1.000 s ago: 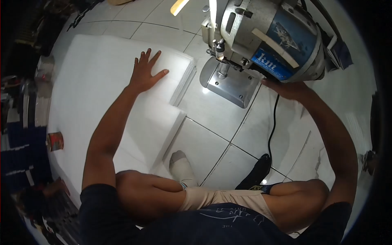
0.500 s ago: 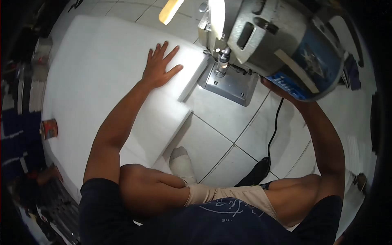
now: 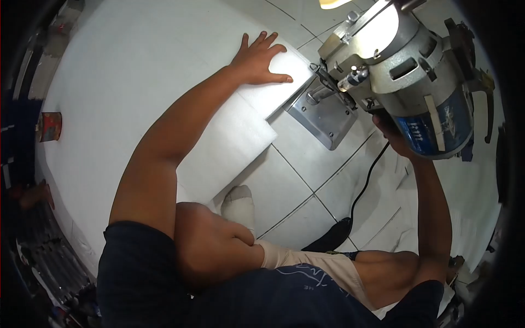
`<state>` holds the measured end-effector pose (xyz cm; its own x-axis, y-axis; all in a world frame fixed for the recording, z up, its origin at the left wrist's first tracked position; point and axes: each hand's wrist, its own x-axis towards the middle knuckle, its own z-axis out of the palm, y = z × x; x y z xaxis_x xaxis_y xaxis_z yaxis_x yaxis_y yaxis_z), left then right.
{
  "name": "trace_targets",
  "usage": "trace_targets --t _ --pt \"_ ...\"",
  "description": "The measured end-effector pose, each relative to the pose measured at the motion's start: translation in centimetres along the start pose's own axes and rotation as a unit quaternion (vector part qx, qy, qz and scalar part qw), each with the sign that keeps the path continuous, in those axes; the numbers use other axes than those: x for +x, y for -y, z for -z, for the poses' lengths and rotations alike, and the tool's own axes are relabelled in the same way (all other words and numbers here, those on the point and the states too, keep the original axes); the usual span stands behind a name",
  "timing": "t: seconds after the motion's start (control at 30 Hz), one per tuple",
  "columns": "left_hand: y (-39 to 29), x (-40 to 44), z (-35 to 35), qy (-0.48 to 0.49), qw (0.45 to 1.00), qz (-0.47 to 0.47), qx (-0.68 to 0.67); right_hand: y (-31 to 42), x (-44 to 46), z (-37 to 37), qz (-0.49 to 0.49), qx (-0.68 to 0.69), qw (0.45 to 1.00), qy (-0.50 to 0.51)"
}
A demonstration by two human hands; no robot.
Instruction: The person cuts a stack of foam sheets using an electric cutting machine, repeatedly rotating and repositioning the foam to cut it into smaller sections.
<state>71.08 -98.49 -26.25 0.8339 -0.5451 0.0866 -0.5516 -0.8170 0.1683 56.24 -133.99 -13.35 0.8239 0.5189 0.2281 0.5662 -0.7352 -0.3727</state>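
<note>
Nearest me, along the bottom of the frame, I have the dark navy T-shirt (image 3: 257, 303) with white lettering and the beige cloth shorts (image 3: 314, 262); just beyond are the pale grey sock (image 3: 239, 213) and the black-covered foot (image 3: 331, 236) on the white tiled floor (image 3: 287, 191). From that foot I follow the thin black cord (image 3: 356, 198) up to my right hand (image 3: 395, 136) at right of centre, against the underside of the grey metal machine with a blue-labelled motor (image 3: 407, 74) at upper right; its fingers are mostly hidden, so I cannot tell how they close. The machine's flat silver base plate (image 3: 324, 121), 2 screws showing, is at the edge of the thick white stack of soft sheets (image 3: 131, 82), which fills the upper left and centre. My left hand (image 3: 261, 63) rests near the stack's upper right corner, fingers spread apart, clamped on nothing.
</note>
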Motion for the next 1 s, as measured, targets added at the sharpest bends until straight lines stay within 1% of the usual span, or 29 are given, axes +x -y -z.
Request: trace_targets --t 0.03,0.07,0.13,0.17,0.23,0.27,0.33,0.37,0.43,0.47,0.53,0.57,0.63,0.77,0.83,0.97,1.0 --pt "0.1 0.1 -0.3 0.014 1.000 0.004 0.003 0.2 -0.1 -0.5 -0.006 -0.020 0.999 -0.027" --pt "0.2 0.2 -0.7 0.015 1.000 0.005 -0.001 0.2 -0.2 -1.1 -0.006 -0.020 1.000 -0.023" --pt "0.4 -0.1 -1.8 -0.041 0.999 -0.012 -0.022 -0.2 -0.5 -2.8 -0.091 -0.079 0.993 -0.011" --pt "0.3 -0.2 -2.2 -0.038 0.999 -0.009 -0.029 0.2 -0.6 -3.0 -0.092 -0.078 0.993 -0.003" --pt "0.5 0.0 -2.6 -0.033 0.999 -0.004 -0.006 0.9 -0.4 -3.5 -0.138 -0.093 0.985 0.035" --pt "0.5 -0.1 -2.6 -0.030 0.999 -0.004 -0.009 1.6 -0.3 -3.7 -0.141 -0.092 0.985 0.040" --pt "0.5 0.0 -2.6 -0.050 0.999 -0.005 -0.004 2.6 0.1 -3.6 -0.126 -0.124 0.984 0.006" --pt "0.4 0.0 -2.6 -0.056 0.998 -0.004 -0.007 2.3 0.0 -3.9 -0.125 -0.125 0.984 0.009" --pt "0.4 0.1 -2.6 -0.054 0.998 -0.003 -0.012 1.2 -0.7 -4.7 -0.043 -0.299 0.953 -0.036" --pt "0.6 0.1 -2.7 -0.049 0.999 -0.003 -0.013 1.5 -0.3 -4.9 -0.043 -0.297 0.953 -0.037" --pt "0.6 0.1 -2.7 -0.053 0.999 -0.004 -0.009 2.4 0.3 -5.0 -0.176 -0.215 0.961 -0.010" --pt "0.5 0.1 -2.7 -0.056 0.998 -0.006 -0.007 2.1 0.2 -5.1 -0.178 -0.214 0.960 -0.011" --pt "0.5 0.1 -2.6 -0.056 0.998 -0.005 -0.003 1.3 0.2 -5.3 -0.053 -0.299 0.949 -0.080" --pt "0.4 0.1 -2.5 -0.044 0.999 -0.002 -0.005 2.4 1.0 -5.2 -0.088 -0.251 0.962 -0.058" --pt "0.5 0.0 -2.6 -0.044 0.999 -0.002 -0.004 2.8 1.0 -5.2 -0.201 -0.192 0.961 0.004" --pt "0.4 0.0 -2.4 -0.036 0.999 -0.002 -0.009 2.8 1.2 -5.0 -0.220 -0.206 0.953 0.024" --pt "0.4 0.1 -2.4 -0.037 0.999 -0.001 -0.007 2.5 1.1 -5.1 -0.169 -0.236 0.957 0.004"
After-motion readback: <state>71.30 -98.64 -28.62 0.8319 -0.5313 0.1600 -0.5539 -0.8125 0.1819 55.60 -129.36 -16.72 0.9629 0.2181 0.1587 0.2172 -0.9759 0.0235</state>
